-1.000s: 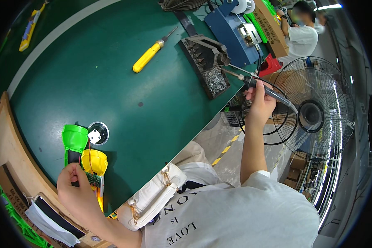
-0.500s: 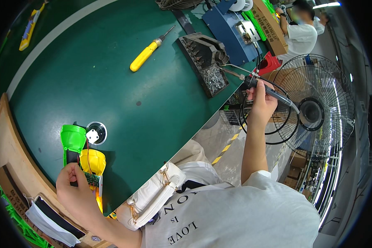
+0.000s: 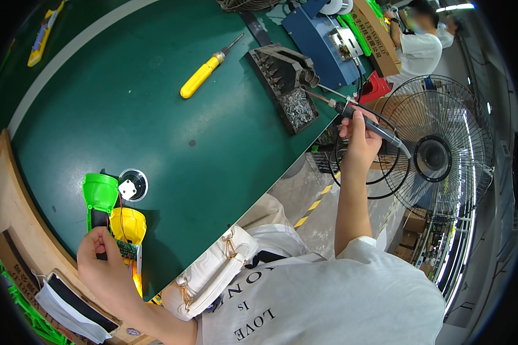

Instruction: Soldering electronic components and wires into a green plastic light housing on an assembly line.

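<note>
At three o'clock, a wire-caged fan [image 3: 433, 159] is being kept beyond the green table [image 3: 230, 167]; at seven, a white handbag [image 3: 214, 265] is being flanked by it — at eight, a dark slab [image 3: 77, 293] is being overlapped by a face mask [image 3: 70, 313].

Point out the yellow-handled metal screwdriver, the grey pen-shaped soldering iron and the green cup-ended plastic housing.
Yellow-handled metal screwdriver [image 3: 204, 75], head view: on its handle.
Grey pen-shaped soldering iron [image 3: 386, 133], head view: on its handle.
Green cup-ended plastic housing [image 3: 100, 192], head view: on its wide cup.
</note>
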The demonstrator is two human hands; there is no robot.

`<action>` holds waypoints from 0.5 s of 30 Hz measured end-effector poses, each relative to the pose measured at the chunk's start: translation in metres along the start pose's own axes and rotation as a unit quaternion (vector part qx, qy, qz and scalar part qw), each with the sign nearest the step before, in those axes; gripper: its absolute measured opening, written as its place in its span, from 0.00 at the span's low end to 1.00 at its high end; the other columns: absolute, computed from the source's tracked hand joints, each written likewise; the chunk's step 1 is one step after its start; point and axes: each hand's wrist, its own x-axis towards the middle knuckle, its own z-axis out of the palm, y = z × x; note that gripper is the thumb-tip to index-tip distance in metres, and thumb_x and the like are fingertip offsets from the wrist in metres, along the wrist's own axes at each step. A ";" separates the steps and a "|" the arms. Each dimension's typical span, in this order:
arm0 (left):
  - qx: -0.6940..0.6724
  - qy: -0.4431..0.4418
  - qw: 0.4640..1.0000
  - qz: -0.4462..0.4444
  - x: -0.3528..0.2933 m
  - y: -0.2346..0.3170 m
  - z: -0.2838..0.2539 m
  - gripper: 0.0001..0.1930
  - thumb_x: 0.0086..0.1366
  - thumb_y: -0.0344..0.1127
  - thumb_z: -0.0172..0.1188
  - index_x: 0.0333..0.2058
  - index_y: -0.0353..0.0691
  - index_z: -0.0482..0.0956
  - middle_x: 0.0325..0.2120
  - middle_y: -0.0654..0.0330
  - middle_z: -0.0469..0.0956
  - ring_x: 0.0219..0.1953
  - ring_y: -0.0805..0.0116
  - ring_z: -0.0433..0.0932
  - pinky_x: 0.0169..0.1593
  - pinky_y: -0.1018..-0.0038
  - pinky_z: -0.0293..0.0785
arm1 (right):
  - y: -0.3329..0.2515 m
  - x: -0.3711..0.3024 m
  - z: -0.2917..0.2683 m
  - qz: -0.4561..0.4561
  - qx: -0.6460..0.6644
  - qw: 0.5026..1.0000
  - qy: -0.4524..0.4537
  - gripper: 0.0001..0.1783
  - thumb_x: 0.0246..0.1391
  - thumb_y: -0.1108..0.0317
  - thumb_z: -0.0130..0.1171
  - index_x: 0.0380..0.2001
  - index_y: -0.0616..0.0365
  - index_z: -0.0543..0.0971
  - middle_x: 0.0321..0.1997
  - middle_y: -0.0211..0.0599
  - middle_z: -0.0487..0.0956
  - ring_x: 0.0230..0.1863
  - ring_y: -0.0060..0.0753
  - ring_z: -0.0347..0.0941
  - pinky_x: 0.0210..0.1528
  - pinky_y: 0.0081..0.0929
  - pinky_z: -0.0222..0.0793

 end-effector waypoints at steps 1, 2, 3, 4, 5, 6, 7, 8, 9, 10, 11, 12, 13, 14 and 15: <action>-0.001 0.000 1.000 -0.001 0.000 0.000 0.000 0.06 0.59 0.26 0.58 0.34 0.30 0.78 0.24 0.58 0.75 0.26 0.70 0.70 0.34 0.72 0.70 | 0.002 0.000 0.000 -0.010 0.001 1.000 -0.013 0.08 0.59 0.72 0.54 0.38 0.66 0.74 0.25 0.34 0.76 0.21 0.17 0.68 0.24 0.13 0.64; -0.001 -0.001 1.000 -0.001 0.000 0.000 0.000 0.06 0.59 0.26 0.58 0.34 0.30 0.78 0.24 0.58 0.75 0.26 0.70 0.70 0.34 0.72 0.70 | 0.003 0.000 -0.001 -0.009 0.001 1.000 -0.013 0.08 0.59 0.72 0.54 0.38 0.66 0.74 0.25 0.34 0.76 0.21 0.17 0.68 0.24 0.13 0.64; -0.001 0.000 1.000 0.002 0.000 0.000 0.000 0.06 0.59 0.26 0.58 0.34 0.30 0.78 0.24 0.58 0.75 0.26 0.70 0.70 0.34 0.72 0.70 | 0.003 0.001 -0.001 0.001 0.006 1.000 -0.012 0.08 0.59 0.71 0.54 0.39 0.66 0.74 0.25 0.34 0.77 0.21 0.17 0.68 0.24 0.13 0.64; -0.002 0.000 1.000 0.004 0.000 0.000 0.000 0.06 0.59 0.26 0.58 0.34 0.30 0.78 0.24 0.58 0.75 0.26 0.70 0.70 0.34 0.72 0.70 | 0.003 0.001 -0.001 0.012 0.011 1.000 -0.011 0.08 0.60 0.71 0.53 0.39 0.66 0.74 0.25 0.34 0.77 0.22 0.17 0.68 0.25 0.13 0.64; -0.001 0.000 1.000 0.004 0.000 0.000 -0.001 0.06 0.59 0.26 0.58 0.34 0.30 0.78 0.24 0.58 0.75 0.26 0.70 0.70 0.34 0.72 0.70 | 0.003 0.001 -0.002 0.013 0.011 1.000 -0.010 0.08 0.60 0.71 0.53 0.39 0.66 0.74 0.25 0.34 0.77 0.22 0.17 0.68 0.25 0.13 0.64; -0.004 -0.004 1.000 0.002 0.000 0.000 -0.001 0.06 0.59 0.26 0.58 0.34 0.30 0.78 0.25 0.58 0.75 0.26 0.70 0.71 0.34 0.72 0.70 | 0.003 0.000 -0.003 0.016 0.006 1.000 -0.011 0.09 0.60 0.71 0.53 0.39 0.66 0.74 0.26 0.34 0.77 0.22 0.17 0.68 0.25 0.13 0.64; -0.007 -0.008 1.000 -0.001 0.000 0.000 -0.001 0.06 0.59 0.26 0.58 0.34 0.30 0.78 0.25 0.58 0.76 0.26 0.70 0.71 0.34 0.72 0.70 | 0.003 0.000 -0.004 0.020 0.002 1.000 -0.011 0.09 0.60 0.71 0.53 0.39 0.66 0.75 0.26 0.34 0.77 0.22 0.17 0.68 0.26 0.13 0.64; -0.006 -0.009 1.000 0.000 0.001 -0.001 0.000 0.06 0.59 0.26 0.58 0.34 0.30 0.78 0.25 0.58 0.76 0.26 0.70 0.71 0.34 0.72 0.70 | 0.004 0.000 -0.004 0.020 0.001 1.000 -0.010 0.09 0.60 0.71 0.53 0.39 0.66 0.75 0.26 0.34 0.77 0.22 0.17 0.68 0.26 0.13 0.64; -0.004 -0.008 1.000 0.003 0.001 -0.002 0.000 0.06 0.59 0.27 0.58 0.34 0.30 0.78 0.25 0.58 0.76 0.26 0.70 0.71 0.34 0.72 0.70 | 0.004 0.000 -0.004 0.019 0.008 1.000 -0.012 0.09 0.60 0.71 0.53 0.39 0.66 0.75 0.26 0.34 0.77 0.22 0.17 0.68 0.26 0.13 0.64; -0.002 -0.006 1.000 0.005 0.001 -0.002 0.000 0.07 0.59 0.27 0.58 0.35 0.30 0.78 0.25 0.58 0.76 0.27 0.70 0.71 0.34 0.72 0.70 | 0.004 0.001 -0.004 0.017 0.016 1.000 -0.015 0.09 0.59 0.71 0.54 0.39 0.66 0.75 0.26 0.34 0.77 0.22 0.17 0.68 0.26 0.13 0.64; -0.001 -0.007 1.000 0.006 0.001 -0.001 -0.001 0.07 0.59 0.27 0.58 0.35 0.30 0.78 0.25 0.58 0.76 0.27 0.70 0.71 0.34 0.72 0.70 | 0.004 0.000 -0.005 0.017 0.015 1.000 -0.014 0.09 0.59 0.71 0.54 0.39 0.66 0.75 0.26 0.34 0.77 0.22 0.17 0.68 0.26 0.13 0.64; -0.002 -0.010 1.000 -0.001 0.001 0.000 -0.001 0.07 0.59 0.27 0.58 0.35 0.30 0.78 0.25 0.58 0.76 0.27 0.70 0.71 0.34 0.72 0.70 | 0.004 0.000 -0.005 0.016 0.013 1.000 -0.013 0.09 0.59 0.70 0.54 0.39 0.66 0.75 0.26 0.34 0.77 0.22 0.16 0.68 0.26 0.13 0.64; -0.002 -0.013 1.000 -0.007 0.001 0.001 -0.001 0.07 0.59 0.28 0.58 0.35 0.30 0.78 0.26 0.58 0.77 0.27 0.70 0.71 0.34 0.72 0.70 | 0.004 0.001 -0.005 0.016 0.010 1.000 -0.012 0.09 0.59 0.70 0.54 0.39 0.66 0.75 0.26 0.34 0.77 0.23 0.16 0.68 0.26 0.13 0.64; -0.001 -0.013 1.000 -0.007 0.001 0.001 -0.001 0.07 0.59 0.28 0.58 0.35 0.30 0.78 0.26 0.58 0.77 0.27 0.70 0.71 0.34 0.72 0.70 | 0.005 0.001 -0.005 0.016 0.010 1.000 -0.011 0.09 0.59 0.70 0.54 0.39 0.66 0.75 0.26 0.34 0.77 0.23 0.16 0.68 0.26 0.13 0.64; -0.002 -0.012 1.000 -0.006 0.001 0.001 -0.001 0.07 0.59 0.28 0.58 0.35 0.30 0.78 0.26 0.58 0.77 0.27 0.70 0.71 0.35 0.72 0.70 | 0.005 0.002 -0.005 0.017 0.008 1.000 -0.011 0.09 0.59 0.70 0.54 0.39 0.66 0.75 0.26 0.34 0.77 0.22 0.16 0.68 0.26 0.13 0.64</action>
